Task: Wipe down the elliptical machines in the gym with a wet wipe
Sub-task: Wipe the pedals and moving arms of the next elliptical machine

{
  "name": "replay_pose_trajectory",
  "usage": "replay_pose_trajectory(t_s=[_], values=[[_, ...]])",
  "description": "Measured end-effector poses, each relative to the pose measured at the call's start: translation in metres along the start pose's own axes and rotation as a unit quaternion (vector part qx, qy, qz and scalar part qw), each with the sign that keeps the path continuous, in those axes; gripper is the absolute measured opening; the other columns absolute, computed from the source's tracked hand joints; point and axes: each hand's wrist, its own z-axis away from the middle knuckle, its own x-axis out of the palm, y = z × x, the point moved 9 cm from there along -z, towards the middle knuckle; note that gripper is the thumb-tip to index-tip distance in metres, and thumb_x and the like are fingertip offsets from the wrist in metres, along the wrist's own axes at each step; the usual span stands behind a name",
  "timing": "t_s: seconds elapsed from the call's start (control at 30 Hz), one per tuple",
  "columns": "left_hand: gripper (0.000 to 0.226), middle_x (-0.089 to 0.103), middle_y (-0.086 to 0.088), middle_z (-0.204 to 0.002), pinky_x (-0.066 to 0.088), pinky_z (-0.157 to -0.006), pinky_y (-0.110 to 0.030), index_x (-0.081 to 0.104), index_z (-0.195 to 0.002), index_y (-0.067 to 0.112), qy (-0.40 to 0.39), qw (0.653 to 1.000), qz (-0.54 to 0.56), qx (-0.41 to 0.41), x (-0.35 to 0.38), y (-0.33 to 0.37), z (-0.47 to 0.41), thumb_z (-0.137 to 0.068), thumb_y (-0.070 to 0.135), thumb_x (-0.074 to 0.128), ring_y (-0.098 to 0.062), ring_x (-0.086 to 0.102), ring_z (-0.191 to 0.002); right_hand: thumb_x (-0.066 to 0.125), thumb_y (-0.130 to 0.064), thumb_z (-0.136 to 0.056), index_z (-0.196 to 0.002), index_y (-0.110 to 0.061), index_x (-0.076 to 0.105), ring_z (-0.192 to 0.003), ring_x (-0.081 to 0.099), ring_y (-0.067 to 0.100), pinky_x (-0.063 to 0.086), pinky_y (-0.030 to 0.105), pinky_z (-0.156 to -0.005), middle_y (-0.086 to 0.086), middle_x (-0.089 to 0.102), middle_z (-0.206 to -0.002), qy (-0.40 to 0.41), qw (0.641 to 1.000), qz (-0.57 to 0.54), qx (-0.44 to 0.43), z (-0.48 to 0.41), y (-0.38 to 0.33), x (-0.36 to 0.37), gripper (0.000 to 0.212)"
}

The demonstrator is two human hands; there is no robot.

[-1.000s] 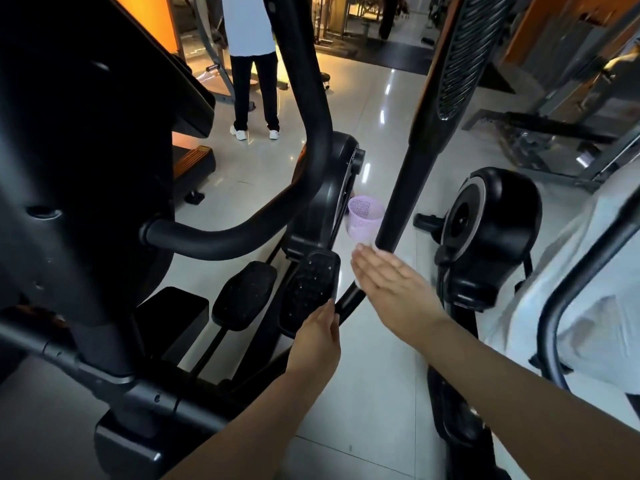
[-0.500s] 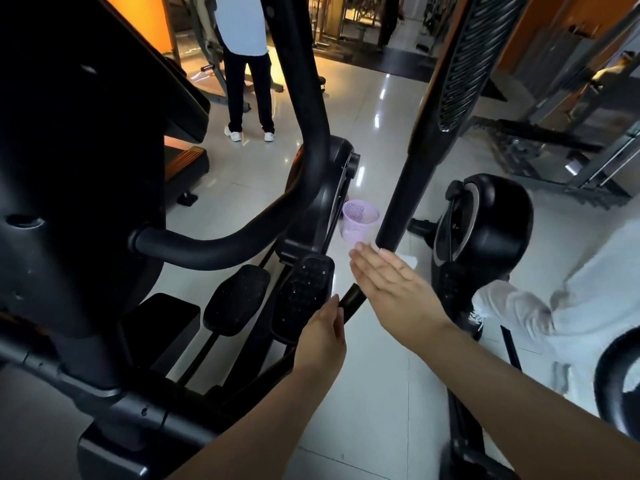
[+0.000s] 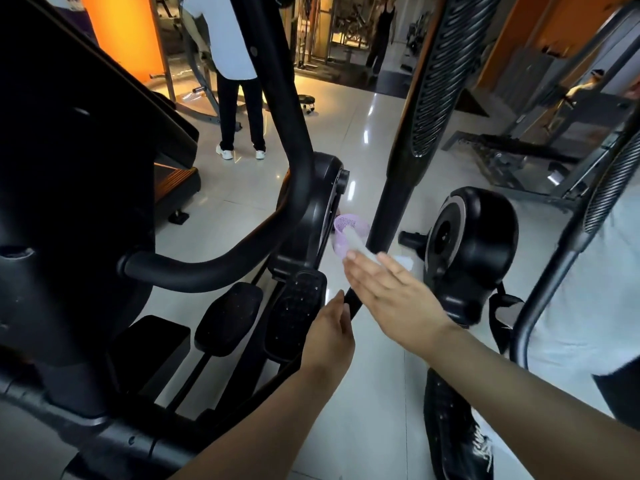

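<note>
I am looking down at the near elliptical machine [image 3: 69, 202], which is filling the 9 o'clock side, with its curved handlebar [image 3: 207, 268] and two pedals [image 3: 298, 313] running toward centre. My left hand [image 3: 329, 330] is sitting at 6 o'clock against the low end of the swing arm [image 3: 391, 209]. Only its back is showing, so I cannot tell whether it is gripping the bar or just resting there.

Just past it, at 12 o'clock from the hands, a purple mesh basket [image 3: 341, 223] is standing on the floor [image 3: 363, 393]. The wet wipe [image 3: 356, 242] is sticking out beyond the fingertips of my right hand [image 3: 394, 296], its far end overlapping the basket's mouth. I cannot make out anything else inside. The right hand is lying flat, fingers straight and wide, not pinching.

That is what is worrying me: with no real grip, the wipe is likely to slide off and land on the floor beside the basket. The swing arm could also be shifting under my left hand, moving the pedals.

At 3 o'clock a second elliptical [image 3: 474, 244] and a person in white [image 3: 581, 306] are crowding close.
</note>
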Motion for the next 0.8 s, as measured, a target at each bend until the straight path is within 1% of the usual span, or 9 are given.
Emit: replay_pose_trajectory(t_s=[0.1,0.17,0.27,0.4,0.47,0.57,0.63,0.7,0.8], values=[[0.045,0.06,0.007,-0.142,0.031,-0.096,0.002,0.045,-0.153,0.017,0.006,0.999,0.022,0.028,-0.001,0.012,-0.007,-0.111,0.023,0.032,-0.007,0.054,-0.13,0.014,-0.013,-0.098,-0.159,-0.006,0.023,-0.157,0.005,0.026,-0.006,0.047,-0.125,0.011,0.015,-0.169,-0.003,1.0,0.01,-0.012,-0.001,0.009,-0.002,0.062],[0.045,0.057,0.005,-0.145,0.026,-0.096,0.006,0.044,-0.154,0.016,0.01,0.999,0.037,0.039,-0.002,0.02,-0.01,-0.111,0.023,0.033,-0.007,0.051,-0.135,0.017,-0.01,-0.097,-0.16,-0.006,0.019,-0.156,-0.001,0.026,-0.008,0.047,-0.125,0.01,0.012,-0.169,0.029,0.999,0.019,0.035,-0.009,0.034,-0.018,0.063],[0.045,0.06,0.002,-0.142,0.028,-0.094,0.007,0.047,-0.152,0.013,0.026,0.997,0.055,0.048,-0.005,0.03,-0.015,-0.11,0.024,0.035,-0.008,0.054,-0.131,0.019,-0.005,-0.098,-0.161,-0.005,0.013,-0.155,-0.003,0.023,-0.002,0.044,-0.126,0.007,0.005,-0.169,0.095,0.986,-0.001,0.136,-0.018,0.072,-0.044,0.063],[0.043,0.061,0.008,-0.14,0.041,-0.108,-0.014,0.049,-0.15,0.018,0.045,0.991,0.106,0.076,-0.009,0.046,-0.015,-0.11,0.025,0.034,0.001,0.055,-0.128,0.016,-0.003,-0.098,-0.16,-0.001,0.012,-0.156,-0.001,0.023,-0.003,0.041,-0.127,0.009,-0.001,-0.169,0.093,0.988,-0.02,0.118,-0.015,0.061,-0.043,0.062],[0.041,0.061,0.014,-0.136,0.042,-0.107,-0.014,0.05,-0.148,0.02,0.05,0.986,0.138,0.085,-0.012,0.052,-0.013,-0.111,0.022,0.036,0.012,0.054,-0.122,0.018,-0.004,-0.098,-0.16,-0.003,0.01,-0.157,0.0,0.022,-0.001,0.04,-0.128,0.007,0.003,-0.17,0.088,0.992,-0.017,0.091,-0.01,0.054,-0.038,0.063],[0.044,0.055,0.008,-0.147,0.036,-0.115,-0.018,0.046,-0.152,0.018,0.056,0.982,0.162,0.08,-0.014,0.058,-0.014,-0.111,0.024,0.036,0.007,0.047,-0.134,0.015,-0.004,-0.098,-0.161,-0.005,0.012,-0.157,0.003,0.021,0.002,0.04,-0.127,0.005,0.01,-0.17,0.1,0.988,-0.029,0.112,-0.013,0.076,-0.048,0.063],[0.044,0.053,0.006,-0.148,0.035,-0.112,-0.01,0.046,-0.153,0.018,0.061,0.979,0.174,0.083,-0.017,0.065,-0.015,-0.11,0.023,0.037,0.014,0.046,-0.131,0.012,-0.005,-0.099,-0.16,-0.005,0.019,-0.156,0.007,0.021,0.002,0.041,-0.128,0.006,0.013,-0.169,0.109,0.982,-0.057,0.147,-0.018,0.091,-0.054,0.061],[0.041,0.058,0.007,-0.139,0.036,-0.101,-0.002,0.049,-0.15,0.016,0.064,0.975,0.191,0.091,-0.022,0.074,-0.014,-0.11,0.018,0.038,0.023,0.049,-0.119,0.008,-0.005,-0.1,-0.159,-0.003,0.024,-0.156,0.009,0.022,0.002,0.041,-0.128,0.007,0.016,-0.168,0.105,0.979,-0.065,0.159,-0.02,0.089,-0.053,0.061],[0.037,0.066,0.011,-0.119,0.043,-0.094,-0.004,0.055,-0.142,0.012,0.052,0.973,0.197,0.107,-0.023,0.081,-0.01,-0.11,0.011,0.038,0.017,0.059,-0.11,0.009,-0.004,-0.1,-0.159,-0.002,0.021,-0.157,0.003,0.025,-0.004,0.042,-0.127,0.008,0.011,-0.169,0.08,0.99,-0.022,0.115,-0.014,0.06,-0.039,0.06]])
